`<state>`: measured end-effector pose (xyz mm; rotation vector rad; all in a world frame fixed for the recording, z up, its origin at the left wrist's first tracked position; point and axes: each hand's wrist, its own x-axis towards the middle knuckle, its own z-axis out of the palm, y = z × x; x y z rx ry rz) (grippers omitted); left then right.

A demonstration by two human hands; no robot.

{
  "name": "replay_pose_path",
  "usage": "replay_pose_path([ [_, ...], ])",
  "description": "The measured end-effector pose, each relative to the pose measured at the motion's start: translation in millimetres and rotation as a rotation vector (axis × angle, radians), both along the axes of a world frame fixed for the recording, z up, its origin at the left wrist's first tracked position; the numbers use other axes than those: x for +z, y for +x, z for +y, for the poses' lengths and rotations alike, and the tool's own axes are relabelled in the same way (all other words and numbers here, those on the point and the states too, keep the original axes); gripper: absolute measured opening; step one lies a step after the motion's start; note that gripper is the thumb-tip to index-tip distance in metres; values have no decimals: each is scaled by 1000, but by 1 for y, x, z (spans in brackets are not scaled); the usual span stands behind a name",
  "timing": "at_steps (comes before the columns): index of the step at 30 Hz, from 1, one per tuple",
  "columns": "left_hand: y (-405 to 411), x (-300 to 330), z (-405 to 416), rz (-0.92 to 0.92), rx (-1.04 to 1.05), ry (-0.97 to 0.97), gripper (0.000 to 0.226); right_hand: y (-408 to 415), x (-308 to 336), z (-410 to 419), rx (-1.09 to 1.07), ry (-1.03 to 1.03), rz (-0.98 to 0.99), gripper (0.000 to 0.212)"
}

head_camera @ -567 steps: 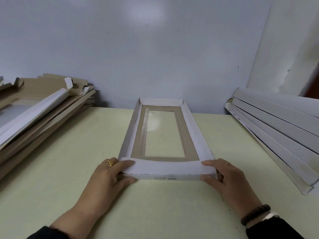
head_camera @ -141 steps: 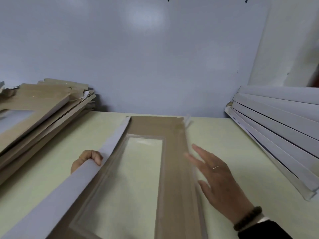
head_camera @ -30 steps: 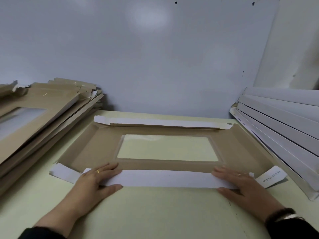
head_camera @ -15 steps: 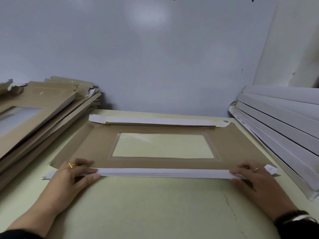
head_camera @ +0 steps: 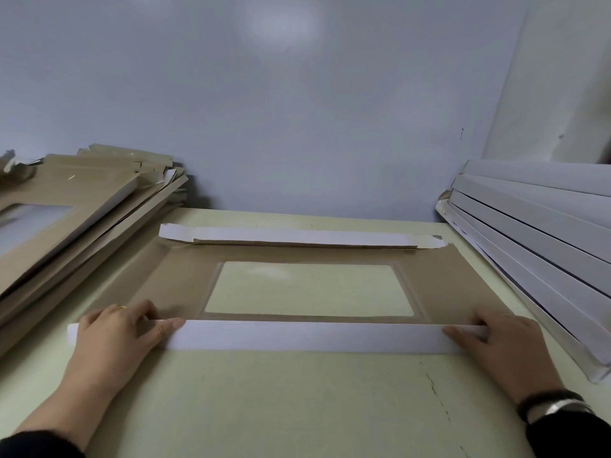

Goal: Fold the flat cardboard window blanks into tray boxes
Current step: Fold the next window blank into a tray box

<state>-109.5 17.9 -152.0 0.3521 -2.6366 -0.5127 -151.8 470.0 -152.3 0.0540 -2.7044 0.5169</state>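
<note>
A brown cardboard window blank [head_camera: 185, 285] lies crosswise on the pale green table, its clear window [head_camera: 309, 289] in the middle. Its far long flap [head_camera: 297, 238] is folded over, white side up. The near long flap [head_camera: 307, 337] stands raised, white side towards me. My left hand [head_camera: 115, 335] grips the left end of that flap, thumb in front and fingers behind. My right hand [head_camera: 496, 342] grips its right end the same way.
A slanted stack of flat brown blanks [head_camera: 82, 223] fills the left side of the table [head_camera: 297, 408]. A stack of folded white tray boxes [head_camera: 535, 246] leans along the right edge. A grey wall stands close behind the blank.
The near flap has been lifted from lying low along the edge to standing up, showing more white. Both hands stayed at its two ends.
</note>
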Motion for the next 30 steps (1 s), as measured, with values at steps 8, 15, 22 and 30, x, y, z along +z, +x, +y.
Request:
replay_pose_path([
  [8, -6, -3, 5, -102, 33, -70, 14, -8, -4, 0, -43, 103, -141, 17],
  [15, -18, -18, 105, -176, -336, -161, 45, 3, -12, -95, 483, 241, -174, 46],
  [22, -22, -22, 133, -337, -407, -254, 69, 0, -19, -119, 522, 304, -280, 52],
  [30, -15, -16, 35, -371, -75, -153, 49, -7, -15, -22, 212, 286, -376, 46],
])
